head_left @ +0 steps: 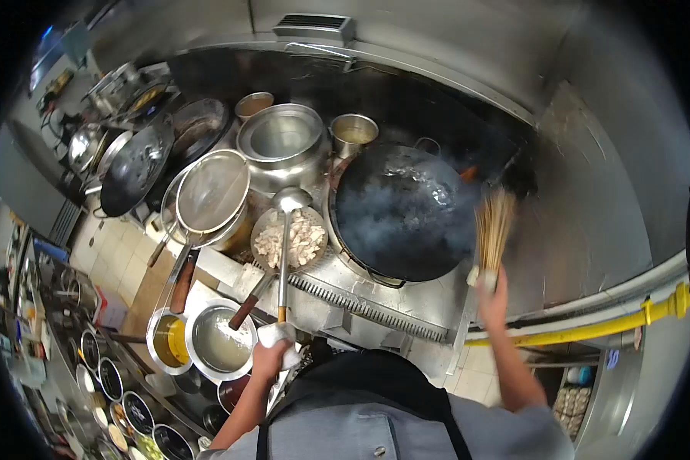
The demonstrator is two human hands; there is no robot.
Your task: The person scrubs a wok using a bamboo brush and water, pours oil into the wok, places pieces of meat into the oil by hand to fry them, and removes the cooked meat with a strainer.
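My right grip (493, 299) is closed around a straw-coloured brush of thin, stiff strips (494, 226), splayed at the top, near the right rim of a round black metal wok (395, 222) (glossy inside, bluish smoke over it). My left grip (267, 359) clutches a crumpled white cloth (279, 334) against a long steel ladle's wooden end (281, 313).
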